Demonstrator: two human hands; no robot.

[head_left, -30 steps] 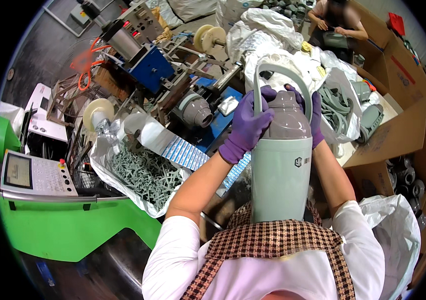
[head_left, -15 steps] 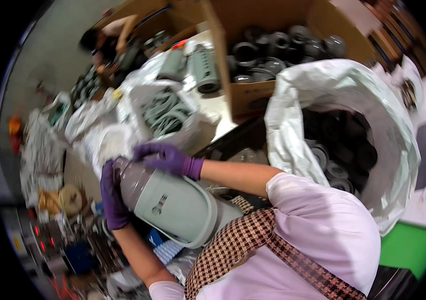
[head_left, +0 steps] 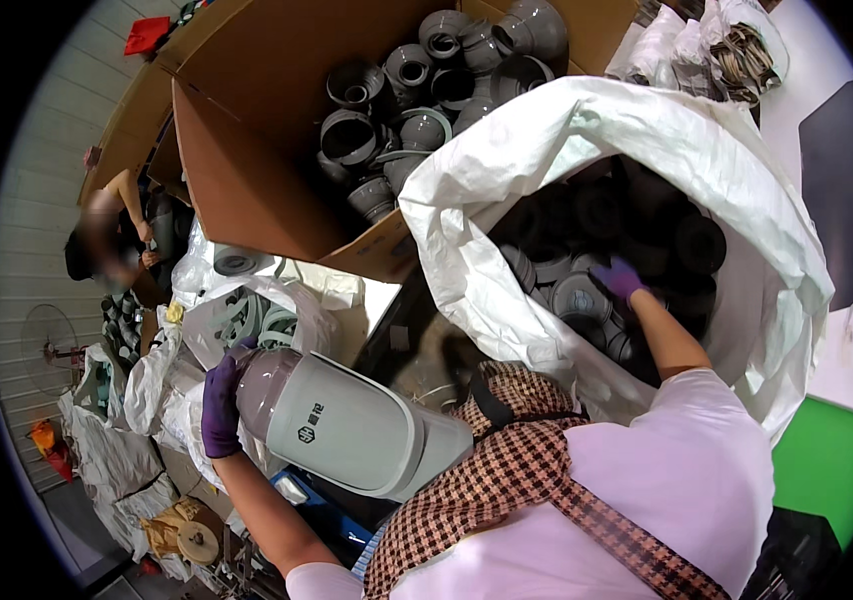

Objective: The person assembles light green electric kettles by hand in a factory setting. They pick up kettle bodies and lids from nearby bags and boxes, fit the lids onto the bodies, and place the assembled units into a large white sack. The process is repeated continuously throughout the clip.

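Nearest, checked apron (head_left: 457, 510); pale green jug (head_left: 342, 425) leans its base end against it. Jug tipped well over, long axis slanting up and leftward across the view, grey-brown neck (head_left: 265, 392) pointing left, away from the wearer; carry handle (head_left: 417, 440) folded down along the body. Left hand (head_left: 221, 400), purple glove, clasps the neck end; body of the jug lies between that grip and the apron. Right hand (head_left: 619, 278), same glove, well apart from the jug, down inside a white sack (head_left: 452, 265), on dark round parts (head_left: 582, 300); fingers partly lost among them, cannot tell whether it grips one. Green panel (head_left: 837, 460) at right edge. Beyond the sack, cardboard box (head_left: 247, 190) holding glossy grey parts (head_left: 352, 135); beside it, strip of pale tabletop (head_left: 377, 305) and bagged green loops (head_left: 279, 325). Farther left, co-worker (head_left: 132, 205), round fan (head_left: 50, 345), pale ribbed wall (head_left: 47, 180)
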